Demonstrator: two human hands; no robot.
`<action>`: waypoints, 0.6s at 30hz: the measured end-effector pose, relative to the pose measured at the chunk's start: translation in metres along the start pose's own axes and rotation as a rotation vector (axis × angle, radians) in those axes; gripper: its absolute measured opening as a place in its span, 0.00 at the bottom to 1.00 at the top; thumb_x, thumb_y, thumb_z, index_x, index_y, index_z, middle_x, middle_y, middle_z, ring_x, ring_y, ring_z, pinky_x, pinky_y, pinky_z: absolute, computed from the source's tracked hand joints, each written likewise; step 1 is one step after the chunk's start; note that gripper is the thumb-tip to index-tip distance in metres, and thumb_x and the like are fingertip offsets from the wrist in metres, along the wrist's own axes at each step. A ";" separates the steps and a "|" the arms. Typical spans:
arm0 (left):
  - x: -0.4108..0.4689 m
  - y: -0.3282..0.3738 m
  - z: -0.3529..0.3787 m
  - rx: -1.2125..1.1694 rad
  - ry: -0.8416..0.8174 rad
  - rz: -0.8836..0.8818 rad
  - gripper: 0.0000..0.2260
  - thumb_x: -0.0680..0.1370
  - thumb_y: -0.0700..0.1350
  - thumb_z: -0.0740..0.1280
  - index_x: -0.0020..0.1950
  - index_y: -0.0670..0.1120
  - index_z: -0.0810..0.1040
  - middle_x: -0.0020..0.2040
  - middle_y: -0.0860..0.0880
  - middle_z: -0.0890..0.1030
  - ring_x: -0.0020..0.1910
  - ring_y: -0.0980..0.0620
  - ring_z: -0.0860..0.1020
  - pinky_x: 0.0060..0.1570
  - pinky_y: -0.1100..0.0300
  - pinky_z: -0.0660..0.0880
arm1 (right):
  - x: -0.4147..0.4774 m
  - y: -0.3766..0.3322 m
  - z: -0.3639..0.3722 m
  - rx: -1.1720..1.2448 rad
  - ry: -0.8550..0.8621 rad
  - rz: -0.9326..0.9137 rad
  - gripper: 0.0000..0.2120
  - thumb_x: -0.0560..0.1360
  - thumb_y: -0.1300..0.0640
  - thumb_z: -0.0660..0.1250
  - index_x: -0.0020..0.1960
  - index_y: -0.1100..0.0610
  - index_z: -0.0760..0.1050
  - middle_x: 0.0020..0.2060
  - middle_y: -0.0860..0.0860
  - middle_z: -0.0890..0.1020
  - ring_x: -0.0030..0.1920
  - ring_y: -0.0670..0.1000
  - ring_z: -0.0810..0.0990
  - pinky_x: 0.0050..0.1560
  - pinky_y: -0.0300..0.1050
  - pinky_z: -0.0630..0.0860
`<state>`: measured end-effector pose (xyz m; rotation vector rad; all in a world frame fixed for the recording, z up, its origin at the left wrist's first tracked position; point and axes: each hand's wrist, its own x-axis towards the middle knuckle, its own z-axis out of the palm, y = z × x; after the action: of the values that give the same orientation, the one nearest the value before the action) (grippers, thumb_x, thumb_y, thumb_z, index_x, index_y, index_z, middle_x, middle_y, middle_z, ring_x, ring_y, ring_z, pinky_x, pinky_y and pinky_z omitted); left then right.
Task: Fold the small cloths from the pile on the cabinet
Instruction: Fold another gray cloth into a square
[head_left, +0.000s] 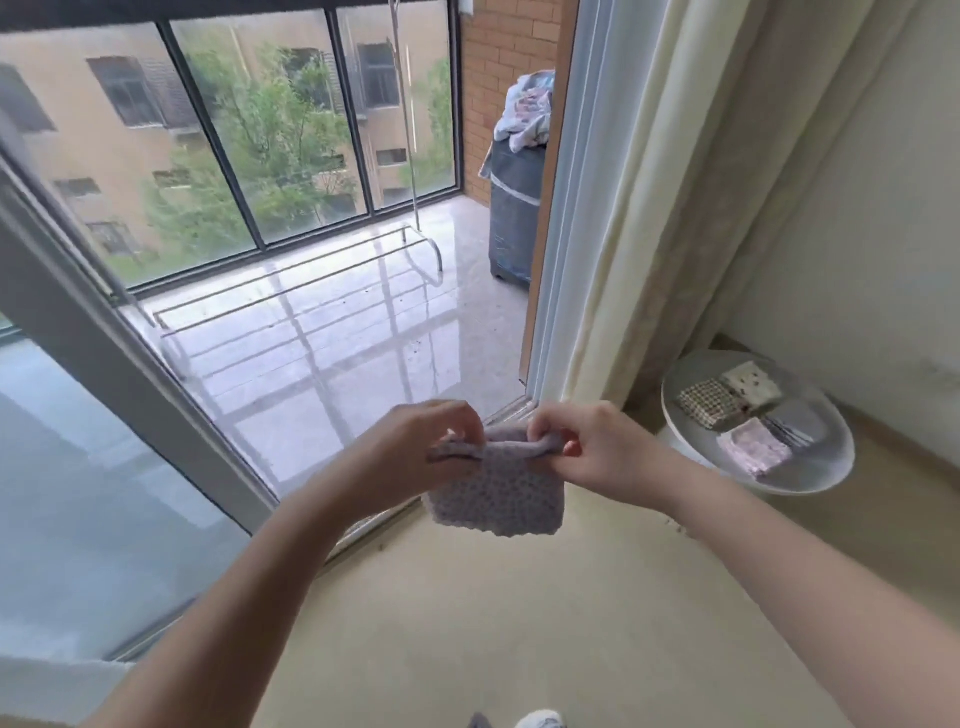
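Hands meet in mid-air above the pale floor, both forearms stretched forward and angled inward. We see the left hand (423, 447) and the right hand (582, 441) each pinching a top corner of the small lilac cloth (496, 491) with curled fingers, so that it hangs folded between them. To the right, three folded cloths (727, 400) lie on a round white table (691, 447) beside the curtain (675, 208).

Your single wide-angle head camera is looking forward and down toward the balcony window (291, 145), catching your left hand (426, 457) and right hand (592, 449) close in front.
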<state>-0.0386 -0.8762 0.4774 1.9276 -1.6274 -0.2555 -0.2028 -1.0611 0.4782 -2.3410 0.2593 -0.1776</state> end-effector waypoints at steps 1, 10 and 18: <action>0.024 0.002 0.007 0.021 -0.019 0.014 0.07 0.73 0.44 0.75 0.46 0.49 0.79 0.41 0.61 0.76 0.40 0.62 0.75 0.40 0.74 0.68 | 0.001 0.015 -0.018 -0.005 -0.003 0.012 0.12 0.72 0.62 0.71 0.41 0.46 0.73 0.35 0.50 0.78 0.34 0.42 0.71 0.40 0.40 0.74; 0.189 0.042 0.090 0.131 -0.094 0.116 0.13 0.71 0.48 0.77 0.35 0.47 0.74 0.33 0.62 0.68 0.32 0.66 0.70 0.31 0.75 0.63 | -0.008 0.153 -0.146 -0.129 -0.061 0.060 0.11 0.74 0.49 0.71 0.37 0.47 0.71 0.36 0.49 0.80 0.38 0.48 0.80 0.44 0.47 0.79; 0.306 0.123 0.199 0.156 0.050 0.092 0.20 0.71 0.60 0.68 0.30 0.48 0.65 0.30 0.54 0.66 0.28 0.54 0.63 0.26 0.64 0.60 | -0.037 0.267 -0.277 -0.333 -0.198 -0.049 0.11 0.74 0.53 0.71 0.40 0.52 0.68 0.30 0.42 0.73 0.31 0.40 0.71 0.33 0.33 0.66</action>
<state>-0.1705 -1.2372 0.4545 1.9490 -1.7423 -0.0441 -0.3313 -1.4255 0.4807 -2.6733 0.1420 0.0817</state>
